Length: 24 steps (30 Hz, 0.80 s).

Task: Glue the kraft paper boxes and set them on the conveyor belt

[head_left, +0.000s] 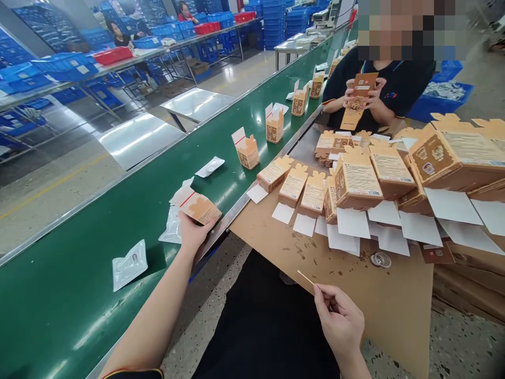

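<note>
Over the near edge of the green conveyor belt, my left hand [194, 231] grips a small brown carton [200, 208] with its white flap raised. The carton is tilted, and silvery white pouches [170, 225] lie on the belt just behind it. My right hand [340, 316] is pinched around a thin stick like a cotton swab [305, 277], its tip pointing up and left above the cardboard sheet [268, 223]. On that sheet, dark wet-looking spots surround a small clear round container [381, 259].
Open brown cartons [359, 181] are piled on the cardboard to the right. More cartons [247, 151] and pouches [210, 167] stand or lie along the conveyor belt [98, 310]. Opposite, a co-worker [379, 95] holds a flattened carton [357, 102]. Steel tables [138, 138] are beyond the belt.
</note>
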Available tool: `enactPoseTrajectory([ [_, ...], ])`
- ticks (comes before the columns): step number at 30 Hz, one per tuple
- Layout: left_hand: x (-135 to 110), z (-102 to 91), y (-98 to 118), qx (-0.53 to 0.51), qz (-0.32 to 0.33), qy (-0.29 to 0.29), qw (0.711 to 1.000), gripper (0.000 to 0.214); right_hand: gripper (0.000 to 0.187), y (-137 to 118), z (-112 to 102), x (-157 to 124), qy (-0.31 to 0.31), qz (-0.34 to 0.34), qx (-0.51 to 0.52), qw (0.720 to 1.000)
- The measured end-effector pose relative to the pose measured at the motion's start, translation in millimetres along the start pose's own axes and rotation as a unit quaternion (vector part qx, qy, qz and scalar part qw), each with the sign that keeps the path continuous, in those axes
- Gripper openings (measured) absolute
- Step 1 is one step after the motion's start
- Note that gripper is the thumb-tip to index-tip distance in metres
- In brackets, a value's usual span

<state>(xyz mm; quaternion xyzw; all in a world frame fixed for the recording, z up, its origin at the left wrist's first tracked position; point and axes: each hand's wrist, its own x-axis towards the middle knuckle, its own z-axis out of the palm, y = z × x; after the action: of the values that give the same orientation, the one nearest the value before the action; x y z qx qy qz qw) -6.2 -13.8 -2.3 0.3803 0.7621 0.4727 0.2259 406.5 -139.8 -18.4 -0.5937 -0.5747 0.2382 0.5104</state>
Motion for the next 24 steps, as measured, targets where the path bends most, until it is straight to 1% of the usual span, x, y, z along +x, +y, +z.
enactPoseTrajectory([
  [2,6,2.9,-3,0.034,-0.021,0.041,0.998,0.088,0.031,1,2,3,-0.005,-0.007,-0.005,1.0],
  [3,8,6.3,-4,0.047,-0.024,0.051,0.997,0.089,0.03,2,3,4,-0.006,-0.01,-0.007,1.0],
  [7,25,19.3,-9,0.054,0.005,0.039,0.998,0.09,0.027,6,9,8,-0.009,-0.012,-0.008,1.0],
  [9,38,23.6,-8,0.046,0.016,0.029,0.998,0.091,0.03,7,11,9,-0.01,-0.011,-0.008,1.0],
  [11,50,27.5,-4,0.035,0.012,0.016,0.999,0.092,0.036,6,9,10,-0.009,-0.005,-0.01,1.0],
  [13,55,31.0,0,0.012,0.012,0.007,1.0,0.097,0.041,7,3,9,-0.006,0.003,-0.015,1.0],
  [14,54,32.1,1,-0.009,0.022,0.012,1.0,0.102,0.043,8,-3,8,0.0,0.01,-0.019,1.0],
  [15,50,32.5,1,-0.032,0.041,0.027,0.998,0.107,0.045,10,-10,6,0.011,0.016,-0.025,1.0],
  [16,43,32.1,0,-0.054,0.069,0.055,0.995,0.111,0.046,12,-19,3,0.025,0.022,-0.032,0.999],
  [17,35,30.9,-1,-0.074,0.105,0.096,0.987,0.113,0.046,15,-29,-1,0.041,0.029,-0.039,0.998],
  [18,25,29.4,-2,-0.089,0.144,0.143,0.975,0.111,0.045,17,-39,-5,0.058,0.034,-0.046,0.997],
  [19,17,28.3,-1,-0.095,0.184,0.185,0.961,0.105,0.043,19,-49,-9,0.073,0.036,-0.054,0.995],
  [20,9,28.6,2,-0.094,0.22,0.212,0.947,0.094,0.04,20,-57,-13,0.087,0.035,-0.062,0.994],
  [21,5,31.5,9,-0.089,0.25,0.217,0.939,0.081,0.038,20,-64,-14,0.103,0.033,-0.068,0.992],
  [22,3,37.9,20,-0.081,0.27,0.194,0.94,0.069,0.037,19,-69,-14,0.12,0.03,-0.072,0.99],
  [23,5,48.3,34,-0.072,0.279,0.148,0.946,0.058,0.038,18,-71,-12,0.137,0.026,-0.073,0.988],
  [24,12,62.5,52,-0.062,0.277,0.085,0.955,0.05,0.04,15,-72,-8,0.15,0.022,-0.074,0.986],
])
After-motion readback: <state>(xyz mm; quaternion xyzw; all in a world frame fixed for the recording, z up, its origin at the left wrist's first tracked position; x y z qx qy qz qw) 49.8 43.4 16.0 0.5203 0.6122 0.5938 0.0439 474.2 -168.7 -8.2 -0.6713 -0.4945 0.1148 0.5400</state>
